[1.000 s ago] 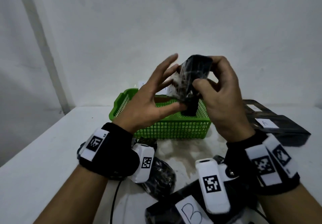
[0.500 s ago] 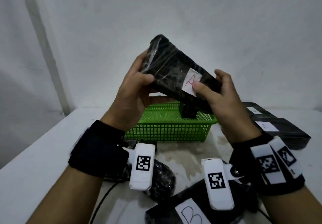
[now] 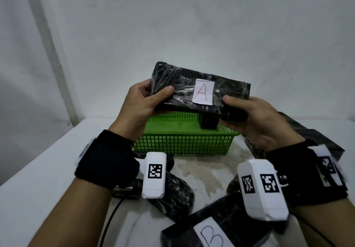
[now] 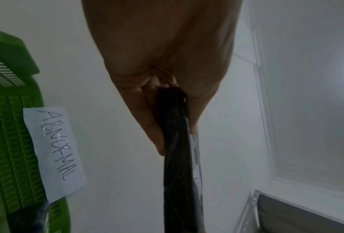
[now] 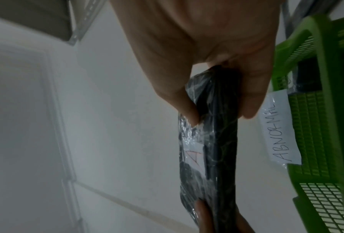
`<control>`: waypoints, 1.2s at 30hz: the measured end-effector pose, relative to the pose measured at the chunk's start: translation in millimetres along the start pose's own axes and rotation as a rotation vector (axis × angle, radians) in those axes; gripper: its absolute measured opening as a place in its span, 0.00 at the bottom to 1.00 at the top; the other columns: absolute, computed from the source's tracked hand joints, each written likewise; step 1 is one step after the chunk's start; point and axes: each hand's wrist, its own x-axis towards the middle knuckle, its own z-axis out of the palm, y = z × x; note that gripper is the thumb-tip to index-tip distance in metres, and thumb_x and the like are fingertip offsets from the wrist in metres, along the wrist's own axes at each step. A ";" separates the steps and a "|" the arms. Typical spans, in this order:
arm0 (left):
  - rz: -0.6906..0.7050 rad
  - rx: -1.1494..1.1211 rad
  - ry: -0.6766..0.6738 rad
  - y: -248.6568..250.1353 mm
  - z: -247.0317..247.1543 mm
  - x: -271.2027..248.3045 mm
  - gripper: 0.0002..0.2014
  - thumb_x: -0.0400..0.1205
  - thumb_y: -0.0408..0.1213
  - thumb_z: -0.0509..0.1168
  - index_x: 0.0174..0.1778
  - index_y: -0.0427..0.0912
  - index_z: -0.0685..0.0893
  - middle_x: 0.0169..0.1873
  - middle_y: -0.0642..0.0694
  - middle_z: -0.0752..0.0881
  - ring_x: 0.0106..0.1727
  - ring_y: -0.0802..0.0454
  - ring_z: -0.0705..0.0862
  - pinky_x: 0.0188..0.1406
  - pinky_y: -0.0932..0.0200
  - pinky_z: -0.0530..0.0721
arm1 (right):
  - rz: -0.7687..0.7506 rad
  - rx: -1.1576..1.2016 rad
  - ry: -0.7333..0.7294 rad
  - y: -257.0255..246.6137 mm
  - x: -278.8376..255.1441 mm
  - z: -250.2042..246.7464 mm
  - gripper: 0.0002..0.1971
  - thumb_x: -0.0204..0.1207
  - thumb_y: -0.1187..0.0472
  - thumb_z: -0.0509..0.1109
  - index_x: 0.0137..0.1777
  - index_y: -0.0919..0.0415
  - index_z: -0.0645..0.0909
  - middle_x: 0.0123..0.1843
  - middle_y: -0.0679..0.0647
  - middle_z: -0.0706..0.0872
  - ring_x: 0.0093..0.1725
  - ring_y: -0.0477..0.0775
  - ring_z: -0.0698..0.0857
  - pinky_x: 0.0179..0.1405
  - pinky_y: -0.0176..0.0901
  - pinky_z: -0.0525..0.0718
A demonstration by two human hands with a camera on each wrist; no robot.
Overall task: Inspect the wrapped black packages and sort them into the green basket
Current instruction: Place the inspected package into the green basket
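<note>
A flat black package point(image 3: 199, 89) wrapped in clear film, with a white label marked A, is held level above the green basket point(image 3: 182, 141). My left hand point(image 3: 149, 97) grips its left end, thumb on top. My right hand point(image 3: 249, 116) grips its right end, thumb on top beside the label. In the left wrist view the package point(image 4: 177, 157) shows edge-on between thumb and fingers. The right wrist view shows the package point(image 5: 217, 141) pinched the same way. A small black item point(image 3: 209, 122) stands inside the basket. A paper tag reading ABNORMAL point(image 4: 55, 151) is stuck on the basket wall.
More wrapped black packages lie on the white table: one marked B point(image 3: 201, 235) at the front, a rounded one point(image 3: 172, 196) under my left wrist, and others point(image 3: 317, 137) at the right. A white wall stands close behind the basket. A black cable point(image 3: 111, 220) runs off the front edge.
The package has turned from edge-on and tilted to level, with its A label facing me. Both hands have shifted to its two ends.
</note>
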 end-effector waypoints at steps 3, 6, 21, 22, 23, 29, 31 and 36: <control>-0.026 0.026 0.029 -3.7 -1.2 1.3 0.08 0.80 0.30 0.70 0.55 0.36 0.86 0.39 0.49 0.93 0.40 0.55 0.92 0.34 0.61 0.89 | -0.087 0.004 0.105 3.3 -0.2 4.8 0.46 0.54 0.61 0.84 0.75 0.65 0.72 0.53 0.60 0.92 0.38 0.52 0.94 0.33 0.47 0.91; -0.075 0.028 0.043 -8.0 -6.3 1.9 0.08 0.80 0.32 0.71 0.55 0.37 0.86 0.40 0.49 0.93 0.40 0.56 0.92 0.32 0.62 0.88 | -0.129 -0.026 0.133 8.0 -2.1 10.6 0.36 0.66 0.66 0.84 0.73 0.61 0.70 0.51 0.59 0.92 0.39 0.51 0.94 0.32 0.46 0.91; -0.165 0.062 0.126 -5.4 -62.7 61.2 0.15 0.84 0.39 0.68 0.64 0.35 0.80 0.51 0.43 0.90 0.46 0.53 0.92 0.36 0.62 0.90 | -0.675 -1.410 -0.415 -28.3 78.6 85.0 0.41 0.63 0.32 0.72 0.77 0.43 0.72 0.69 0.50 0.83 0.65 0.56 0.82 0.65 0.64 0.81; -0.179 0.105 0.111 -6.8 -67.1 66.1 0.16 0.85 0.44 0.67 0.64 0.37 0.80 0.53 0.43 0.89 0.49 0.52 0.92 0.40 0.60 0.90 | -0.676 -1.451 -0.421 -31.0 89.9 90.5 0.38 0.64 0.34 0.74 0.74 0.43 0.73 0.66 0.51 0.84 0.61 0.56 0.83 0.62 0.61 0.82; -0.205 0.188 0.092 -10.1 -72.7 72.2 0.19 0.86 0.50 0.64 0.65 0.40 0.80 0.56 0.44 0.89 0.53 0.51 0.91 0.44 0.57 0.90 | -0.656 -1.486 -0.431 -31.6 103.7 95.7 0.35 0.65 0.37 0.77 0.73 0.44 0.73 0.64 0.52 0.84 0.59 0.57 0.83 0.59 0.59 0.83; -0.275 0.898 0.055 -34.9 -104.0 90.3 0.34 0.84 0.63 0.58 0.82 0.47 0.67 0.64 0.43 0.83 0.62 0.44 0.83 0.64 0.48 0.80 | -0.371 -1.651 -0.539 -12.1 181.0 114.1 0.31 0.69 0.45 0.83 0.69 0.49 0.76 0.68 0.54 0.84 0.61 0.61 0.83 0.61 0.54 0.81; -0.297 1.082 0.007 -39.0 -112.2 90.4 0.31 0.83 0.59 0.64 0.79 0.48 0.72 0.62 0.42 0.82 0.58 0.47 0.81 0.56 0.55 0.75 | -0.234 -1.677 -0.612 6.0 197.5 118.7 0.30 0.68 0.45 0.84 0.68 0.48 0.78 0.67 0.51 0.84 0.61 0.57 0.83 0.61 0.49 0.80; -0.411 1.197 -0.147 -50.6 -117.9 87.2 0.27 0.79 0.50 0.74 0.72 0.45 0.81 0.65 0.42 0.82 0.52 0.50 0.79 0.50 0.60 0.72 | -0.173 -1.799 -0.765 65.8 214.9 125.6 0.32 0.68 0.43 0.83 0.69 0.48 0.78 0.67 0.52 0.84 0.61 0.56 0.83 0.63 0.49 0.81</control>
